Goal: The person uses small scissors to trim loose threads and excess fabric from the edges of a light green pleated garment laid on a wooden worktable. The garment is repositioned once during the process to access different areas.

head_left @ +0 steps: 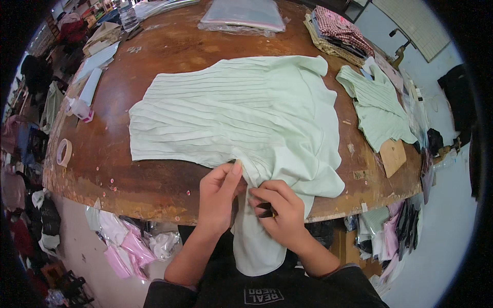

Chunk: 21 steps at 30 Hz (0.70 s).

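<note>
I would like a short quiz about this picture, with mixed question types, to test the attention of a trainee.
1. True or false: the tape roll lies to the right of the pleated pale green garment.
2. Which hand has a small dark object in its grip?
3. Where on the wooden table is the stack of clear plastic bags? A) near edge B) far edge C) under the garment

Key: 1. False; 2. The right hand; 3. B
</note>
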Tool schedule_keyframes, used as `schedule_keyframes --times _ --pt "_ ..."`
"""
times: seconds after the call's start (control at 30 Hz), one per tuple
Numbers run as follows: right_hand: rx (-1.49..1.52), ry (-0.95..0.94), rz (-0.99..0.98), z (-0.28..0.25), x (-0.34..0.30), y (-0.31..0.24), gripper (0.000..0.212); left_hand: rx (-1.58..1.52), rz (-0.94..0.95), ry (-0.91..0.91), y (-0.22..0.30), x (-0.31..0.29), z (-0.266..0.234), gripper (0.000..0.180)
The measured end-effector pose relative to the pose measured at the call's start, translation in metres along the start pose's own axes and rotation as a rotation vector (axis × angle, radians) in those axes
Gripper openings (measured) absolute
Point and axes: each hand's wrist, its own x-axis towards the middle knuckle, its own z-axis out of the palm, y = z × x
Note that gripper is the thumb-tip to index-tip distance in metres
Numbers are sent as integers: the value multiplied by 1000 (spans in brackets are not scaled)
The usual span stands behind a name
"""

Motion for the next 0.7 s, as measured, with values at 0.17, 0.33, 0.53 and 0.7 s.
schedule_keyframes --times 0.17,0.33,0.53,0.7 --pt "39 -128 70 -12 15 -8 33 83 92 -1 -1 5 -7 21" --pt "-36 -80 56 -29 33 -12 40 101 118 18 2 7 -6 19" --pt "-235 -19 -7 -16 38 4 43 0 104 25 -1 5 -7 16" --pt "-96 -71 26 -20 41 2 34 -49 102 6 -6 3 -5 15"
